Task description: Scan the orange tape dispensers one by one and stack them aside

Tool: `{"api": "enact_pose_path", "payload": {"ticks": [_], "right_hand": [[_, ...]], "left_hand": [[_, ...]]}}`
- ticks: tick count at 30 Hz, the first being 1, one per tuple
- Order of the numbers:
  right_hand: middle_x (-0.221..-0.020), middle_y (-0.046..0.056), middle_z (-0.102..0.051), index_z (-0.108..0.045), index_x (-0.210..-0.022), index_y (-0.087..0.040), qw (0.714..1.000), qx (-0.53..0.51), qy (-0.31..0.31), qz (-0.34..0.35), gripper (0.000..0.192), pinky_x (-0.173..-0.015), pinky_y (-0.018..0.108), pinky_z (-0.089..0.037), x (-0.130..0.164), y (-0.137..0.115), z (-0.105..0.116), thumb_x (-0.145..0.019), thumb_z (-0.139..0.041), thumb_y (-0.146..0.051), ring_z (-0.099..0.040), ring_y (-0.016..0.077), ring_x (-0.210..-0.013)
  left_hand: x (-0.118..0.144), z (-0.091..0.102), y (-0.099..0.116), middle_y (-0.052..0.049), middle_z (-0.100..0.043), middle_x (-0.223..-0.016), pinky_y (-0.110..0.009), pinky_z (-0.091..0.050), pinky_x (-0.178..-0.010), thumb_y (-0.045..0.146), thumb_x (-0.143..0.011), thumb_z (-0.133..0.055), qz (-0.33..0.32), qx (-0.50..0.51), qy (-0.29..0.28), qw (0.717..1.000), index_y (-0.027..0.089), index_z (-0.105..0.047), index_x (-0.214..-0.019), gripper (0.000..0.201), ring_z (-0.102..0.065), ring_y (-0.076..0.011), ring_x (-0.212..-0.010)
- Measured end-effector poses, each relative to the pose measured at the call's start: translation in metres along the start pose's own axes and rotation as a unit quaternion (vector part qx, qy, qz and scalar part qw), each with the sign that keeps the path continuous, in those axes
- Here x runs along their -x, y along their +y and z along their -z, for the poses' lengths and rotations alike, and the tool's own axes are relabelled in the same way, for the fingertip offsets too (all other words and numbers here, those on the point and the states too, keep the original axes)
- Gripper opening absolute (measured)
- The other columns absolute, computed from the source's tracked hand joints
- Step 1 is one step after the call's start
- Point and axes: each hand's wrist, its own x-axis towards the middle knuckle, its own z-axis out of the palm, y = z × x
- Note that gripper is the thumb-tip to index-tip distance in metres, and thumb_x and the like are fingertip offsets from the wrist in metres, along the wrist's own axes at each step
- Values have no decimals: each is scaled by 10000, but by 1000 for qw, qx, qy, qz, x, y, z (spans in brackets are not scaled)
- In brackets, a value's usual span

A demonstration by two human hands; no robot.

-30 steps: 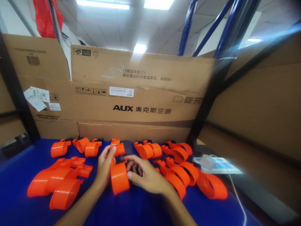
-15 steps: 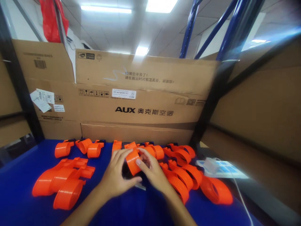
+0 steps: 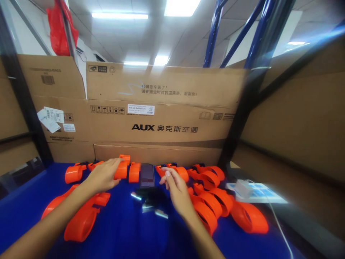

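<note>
Overhead, ceiling lights shine beyond your cardboard panel, which stands behind the dark phone; around that phone spreads your blue tabletop. Your hands are apart. Left of the phone, your left hand has its fingers at an orange ring; whether they grip it, I cannot tell. Right of the phone, your right hand is loosely curled, seemingly empty. Handling the left ring looks like the step in hand; moving or releasing it calls for clearing the neighbouring ring beside the phone.
</note>
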Motion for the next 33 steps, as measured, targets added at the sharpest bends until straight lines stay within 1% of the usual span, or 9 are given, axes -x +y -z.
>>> {"api": "enact_pose_path", "payload": {"ticks": [4, 8, 12, 14, 17, 19, 24, 29, 33], "right_hand": [[-803, 45, -656, -623, -1144, -183, 1000, 10, -4, 5, 472, -623, 288, -439, 1, 1, 1, -964, -424, -571, -570, 190, -714], [-798, 44, -651, -647, -1047, -186, 1000, 28, -5, 7, 449, -622, 288, -433, 1, 0, 2, -967, -422, -567, -564, 188, -704], [-791, 38, -643, -660, -996, -192, 999, 40, -14, 9, 434, -624, 289, -429, 1, 0, 1, -963, -436, -562, -558, 183, -686], [-784, 37, -640, -665, -991, -191, 999, 43, -16, 8, 436, -618, 288, -427, 2, 0, 1, -962, -439, -563, -555, 181, -678], [-771, 36, -638, -673, -987, -191, 999, 46, -14, 8, 439, -608, 287, -423, 2, 1, 1, -959, -444, -565, -550, 181, -668], [-770, 36, -641, -674, -984, -193, 999, 47, -12, 10, 437, -605, 288, -426, 2, 2, 2, -959, -445, -565, -549, 181, -664], [-763, 32, -640, -671, -979, -199, 999, 46, -14, 13, 420, -607, 289, -431, 2, 3, 2, -962, -447, -554, -549, 181, -660], [-743, 31, -642, -673, -961, -199, 999, 46, -13, 8, 409, -582, 282, -424, 2, 3, 1, -948, -474, -556, -552, 181, -643], [-742, 28, -640, -674, -937, -199, 998, 54, -7, 13, 386, -592, 281, -425, 3, 3, 2, -951, -486, -536, -557, 178, -647]], "left_hand": [[-8, -20, -5, -170, -568, -1376, -484, -402, -1002, 304, -729, -669, -17, -23, -35, 999, 196, -448, -1385, 700, -541, -371, -1230], [-16, -29, -13, -202, -590, -1328, -486, -401, -988, 356, -722, -694, -2, -70, -66, 995, 168, -453, -1372, 718, -542, -385, -1215], [-14, -39, -17, -194, -604, -1310, -502, -374, -1017, 381, -688, -743, 1, -55, -91, 994, 200, -469, -1364, 751, -539, -390, -1221], [-10, -44, -20, -180, -571, -1369, -504, -333, -1059, 367, -648, -775, -2, -42, -101, 994, 227, -461, -1381, 810, -501, -385, -1274], [-5, -46, -32, -168, -447, -1501, -500, -289, -1095, 320, -601, -782, 6, -52, -118, 992, 242, -397, -1448, 933, -417, -380, -1356], [-4, -43, -43, -174, -429, -1514, -501, -299, -1086, 239, -595, -744, 25, -72, -131, 988, 228, -385, -1465, 942, -407, -380, -1362], [-4, -30, -56, -179, -592, -1347, -481, -361, -1022, 135, -620, -641, 33, -107, -161, 981, 203, -484, -1392, 791, -546, -357, -1222], [-7, -10, -46, -159, -595, -1314, -486, -370, -1005, 190, -598, -673, 48, -105, -111, 987, 246, -473, -1400, 828, -522, -375, -1211], [-13, 21, -30, -164, -539, -1341, -487, -386, -987, 243, -604, -702, 52, -113, -67, 990, 243, -443, -1441, 876, -499, -393, -1193]]}}
